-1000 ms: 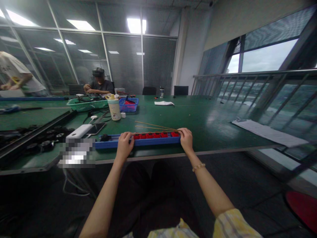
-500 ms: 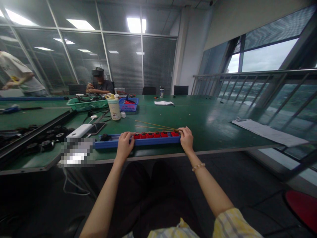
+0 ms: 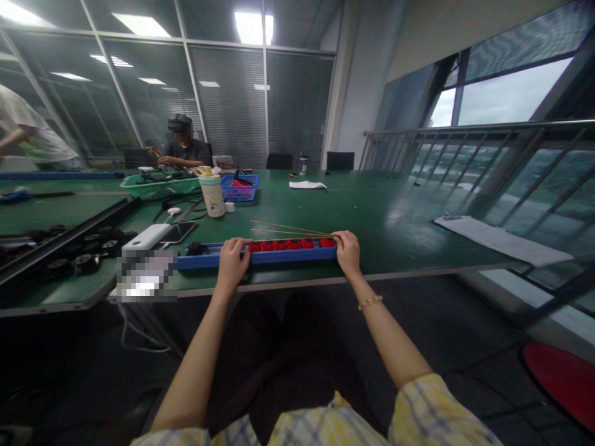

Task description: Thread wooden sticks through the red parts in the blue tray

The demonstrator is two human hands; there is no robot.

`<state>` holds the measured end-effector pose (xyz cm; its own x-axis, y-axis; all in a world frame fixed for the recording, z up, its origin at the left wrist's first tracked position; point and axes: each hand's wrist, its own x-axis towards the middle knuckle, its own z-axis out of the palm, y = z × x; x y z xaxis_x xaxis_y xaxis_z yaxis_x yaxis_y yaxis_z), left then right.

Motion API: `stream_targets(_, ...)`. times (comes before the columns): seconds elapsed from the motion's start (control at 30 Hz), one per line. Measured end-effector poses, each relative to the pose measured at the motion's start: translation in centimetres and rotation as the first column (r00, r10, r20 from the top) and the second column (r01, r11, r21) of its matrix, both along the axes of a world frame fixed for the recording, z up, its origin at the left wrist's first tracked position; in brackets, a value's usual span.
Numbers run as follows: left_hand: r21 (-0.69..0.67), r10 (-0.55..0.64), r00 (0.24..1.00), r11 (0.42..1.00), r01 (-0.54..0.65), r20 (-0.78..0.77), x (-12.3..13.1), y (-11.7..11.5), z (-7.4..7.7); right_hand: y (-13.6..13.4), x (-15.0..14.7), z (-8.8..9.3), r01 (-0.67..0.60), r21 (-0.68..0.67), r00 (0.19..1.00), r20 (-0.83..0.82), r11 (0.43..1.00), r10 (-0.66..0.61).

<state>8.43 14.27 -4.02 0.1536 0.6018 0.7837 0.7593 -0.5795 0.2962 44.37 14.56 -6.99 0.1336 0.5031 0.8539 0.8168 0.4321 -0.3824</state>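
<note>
Both my hands rest on a long blue plastic holder [image 3: 260, 259] lying along the green table's near edge. My left hand [image 3: 232, 263] grips it left of centre, and my right hand [image 3: 348, 253] curls over its right end. A row of several red blocks [image 3: 287, 244] sits in the holder between my hands. Thin wooden sticks [image 3: 288, 229] lie behind the row, their ends reaching my right hand. A dark knob [image 3: 195, 248] sits at the holder's left end.
A white power bank [image 3: 147, 236] and a smartphone [image 3: 179, 231] lie left of the holder. Farther back stand a bottle [image 3: 212, 195], a green basket [image 3: 160, 188] and a blue basket [image 3: 239, 188]. A seated co-worker [image 3: 183, 145] works beyond them.
The whole scene sits higher in the frame as my head view shifted. My hands stay on the blue holder, and the holder and sticks have not visibly moved on the table.
</note>
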Motion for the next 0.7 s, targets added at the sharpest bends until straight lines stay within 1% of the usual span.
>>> stream_targets(0.27,-0.016,-0.009,1.0,1.0,0.009,-0.015,0.05,0.24,-0.16,0.34,0.27,-0.16,-0.021,-0.02,0.999,-0.043,1.0,0.02)
stream_targets(0.47,-0.037,-0.01,1.0,0.999,0.009,-0.013,0.05,0.15,-0.07,0.25,0.17,-0.12,-0.006,-0.009,1.0,-0.019,1.0,0.006)
stream_targets(0.7,-0.021,-0.037,0.999,0.999,0.037,0.003,0.0,0.16,-0.01,-0.14,-0.02,0.16,0.012,-0.001,0.999,-0.047,1.0,-0.012)
